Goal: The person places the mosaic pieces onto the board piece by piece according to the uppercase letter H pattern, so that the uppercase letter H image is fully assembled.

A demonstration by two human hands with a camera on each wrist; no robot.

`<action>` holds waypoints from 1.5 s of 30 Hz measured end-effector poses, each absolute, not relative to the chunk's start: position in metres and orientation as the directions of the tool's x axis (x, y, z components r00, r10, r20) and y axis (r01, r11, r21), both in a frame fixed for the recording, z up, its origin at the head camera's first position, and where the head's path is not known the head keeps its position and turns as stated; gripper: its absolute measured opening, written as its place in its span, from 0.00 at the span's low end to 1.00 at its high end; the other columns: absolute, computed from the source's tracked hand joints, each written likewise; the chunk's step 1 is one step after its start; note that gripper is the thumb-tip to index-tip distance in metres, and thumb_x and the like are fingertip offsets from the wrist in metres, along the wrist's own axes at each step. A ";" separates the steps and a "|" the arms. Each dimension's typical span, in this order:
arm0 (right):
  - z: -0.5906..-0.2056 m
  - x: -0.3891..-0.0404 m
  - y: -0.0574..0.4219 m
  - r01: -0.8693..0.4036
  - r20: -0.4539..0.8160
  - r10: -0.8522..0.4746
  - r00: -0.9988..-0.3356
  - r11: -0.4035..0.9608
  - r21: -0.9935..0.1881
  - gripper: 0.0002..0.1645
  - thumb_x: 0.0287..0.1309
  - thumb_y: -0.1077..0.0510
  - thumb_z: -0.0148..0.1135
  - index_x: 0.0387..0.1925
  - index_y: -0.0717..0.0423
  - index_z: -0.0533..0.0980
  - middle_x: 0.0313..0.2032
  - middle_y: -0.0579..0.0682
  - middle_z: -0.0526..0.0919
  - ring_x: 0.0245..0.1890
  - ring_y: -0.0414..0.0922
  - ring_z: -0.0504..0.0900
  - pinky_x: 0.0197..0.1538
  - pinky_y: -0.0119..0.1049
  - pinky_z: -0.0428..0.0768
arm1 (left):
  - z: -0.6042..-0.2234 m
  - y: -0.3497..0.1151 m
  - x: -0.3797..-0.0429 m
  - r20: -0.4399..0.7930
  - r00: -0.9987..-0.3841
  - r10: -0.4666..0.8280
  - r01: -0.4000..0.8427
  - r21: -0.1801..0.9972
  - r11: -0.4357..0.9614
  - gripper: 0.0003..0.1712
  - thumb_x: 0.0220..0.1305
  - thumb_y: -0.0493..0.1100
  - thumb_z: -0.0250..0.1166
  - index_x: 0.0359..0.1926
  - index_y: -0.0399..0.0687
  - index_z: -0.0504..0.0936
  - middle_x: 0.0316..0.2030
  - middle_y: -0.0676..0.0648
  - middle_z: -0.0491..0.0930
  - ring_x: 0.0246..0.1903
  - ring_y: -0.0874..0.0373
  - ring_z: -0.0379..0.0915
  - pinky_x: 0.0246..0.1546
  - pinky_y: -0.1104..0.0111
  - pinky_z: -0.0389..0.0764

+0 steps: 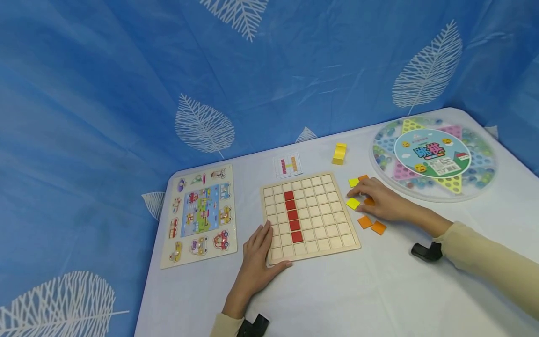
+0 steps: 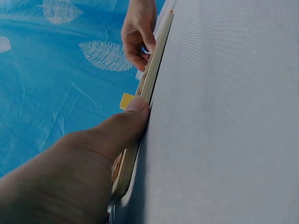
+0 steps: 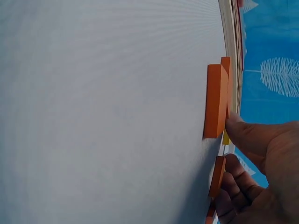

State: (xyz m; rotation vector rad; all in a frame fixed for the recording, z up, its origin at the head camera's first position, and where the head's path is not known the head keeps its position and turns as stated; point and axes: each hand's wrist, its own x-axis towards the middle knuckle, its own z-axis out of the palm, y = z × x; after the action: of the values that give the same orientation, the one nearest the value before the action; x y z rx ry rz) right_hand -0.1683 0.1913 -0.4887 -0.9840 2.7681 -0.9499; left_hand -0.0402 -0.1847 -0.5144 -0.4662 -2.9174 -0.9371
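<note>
A wooden grid board (image 1: 311, 249) lies on the table with a column of several red square tiles (image 1: 292, 214) in its cells. My left hand (image 1: 254, 264) rests at the board's near left corner, fingers along the left edge and thumb on the near edge. Right of the board, my right hand (image 1: 381, 199) pinches a yellow square tile (image 1: 353, 203) between thumb and fingertips, low at the table. Another yellow tile (image 1: 353, 182) lies just beyond these fingers. Several orange tiles lie around and partly under the hand, among them one orange tile (image 1: 378, 228) nearest me.
Behind the board lie a pattern card (image 1: 287, 165) and a yellow block (image 1: 339, 154). A wooden vehicle puzzle (image 1: 200, 215) is at the left. At the back right sits a round Chinese checkers set (image 1: 433, 154) with marbles. A blue leaf-print curtain (image 1: 269, 84) hangs behind the table.
</note>
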 end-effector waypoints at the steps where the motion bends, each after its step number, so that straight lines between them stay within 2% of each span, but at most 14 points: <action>1: -0.489 -0.169 0.191 -0.554 0.148 -0.585 -0.797 0.610 -0.567 0.19 0.54 0.63 0.71 0.49 0.51 0.80 0.47 0.48 0.78 0.46 0.44 0.68 0.47 0.39 0.68 | -0.515 -0.185 -0.040 0.131 -0.954 0.271 0.297 0.561 0.773 0.58 0.50 0.62 0.74 0.75 0.42 0.57 0.76 0.48 0.52 0.75 0.46 0.46 0.65 0.47 0.55; 9: -0.490 -0.169 0.189 -0.551 0.159 -0.574 -0.804 0.615 -0.564 0.17 0.52 0.65 0.71 0.45 0.50 0.82 0.44 0.47 0.77 0.45 0.43 0.68 0.46 0.39 0.69 | -0.514 -0.184 -0.040 0.132 -0.954 0.270 0.296 0.568 0.768 0.58 0.50 0.61 0.74 0.75 0.42 0.57 0.76 0.47 0.52 0.75 0.45 0.46 0.65 0.46 0.54; 35: -0.490 -0.170 0.187 -0.530 0.146 -0.559 -0.816 0.624 -0.575 0.17 0.52 0.67 0.71 0.44 0.51 0.82 0.44 0.47 0.77 0.46 0.44 0.68 0.48 0.41 0.69 | -0.513 -0.185 -0.042 0.127 -0.954 0.271 0.293 0.573 0.765 0.58 0.51 0.62 0.74 0.75 0.42 0.57 0.76 0.47 0.52 0.75 0.46 0.46 0.66 0.46 0.54; 45: -0.492 -0.169 0.188 -0.542 0.160 -0.562 -0.811 0.620 -0.567 0.13 0.53 0.62 0.72 0.41 0.50 0.81 0.42 0.45 0.76 0.44 0.43 0.69 0.46 0.39 0.69 | -0.513 -0.185 -0.041 0.124 -0.955 0.268 0.290 0.567 0.771 0.58 0.51 0.62 0.74 0.75 0.42 0.57 0.76 0.47 0.52 0.75 0.46 0.46 0.65 0.45 0.54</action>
State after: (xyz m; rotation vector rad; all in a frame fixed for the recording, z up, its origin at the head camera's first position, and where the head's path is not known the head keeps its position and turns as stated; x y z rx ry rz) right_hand -0.1693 0.1880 -0.4916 -0.9538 2.7978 -0.9627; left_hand -0.0409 -0.1846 -0.5134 -0.4610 -2.9223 -0.9451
